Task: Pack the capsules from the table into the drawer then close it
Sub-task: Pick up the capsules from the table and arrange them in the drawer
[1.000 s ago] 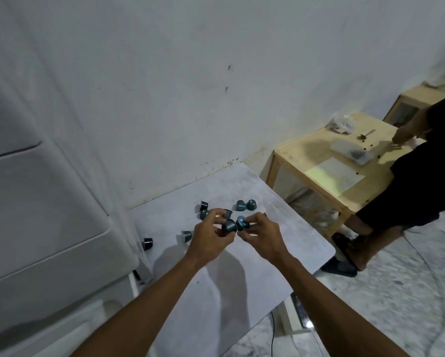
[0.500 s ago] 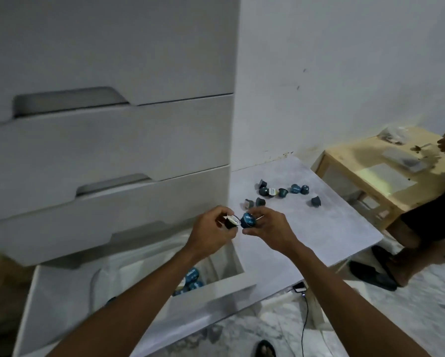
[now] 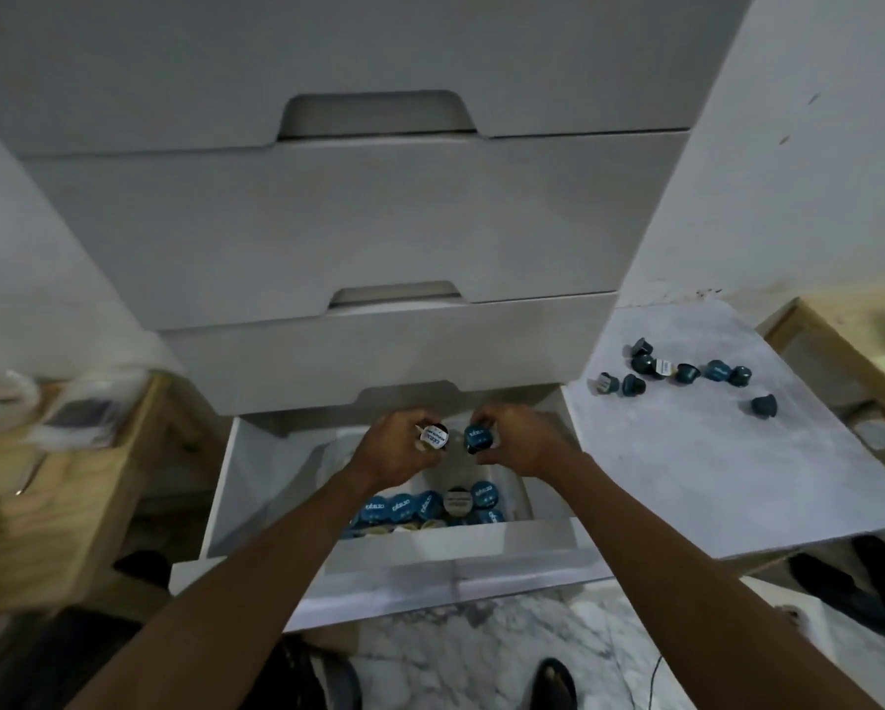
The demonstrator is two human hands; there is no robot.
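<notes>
The bottom drawer (image 3: 445, 566) of a white cabinet stands pulled out, with several blue capsules (image 3: 425, 507) packed along its front. Both hands hover over its back part. My left hand (image 3: 394, 445) holds a dark capsule with a white lid (image 3: 433, 435). My right hand (image 3: 520, 440) holds a blue capsule (image 3: 479, 437). The two capsules are side by side, almost touching. Several more blue capsules (image 3: 681, 374) lie scattered on the grey table (image 3: 712, 463) to the right of the cabinet.
Two shut drawers (image 3: 379, 222) sit above the open one. A wooden table (image 3: 40, 484) with blurred items stands at the left, another wooden table (image 3: 850, 340) at the far right. Feet in sandals (image 3: 553, 681) show on the marble floor below.
Both hands carried their capsules from the grey table leftward to above the open drawer. The view swung left and down, so the drawer is now centred.
</notes>
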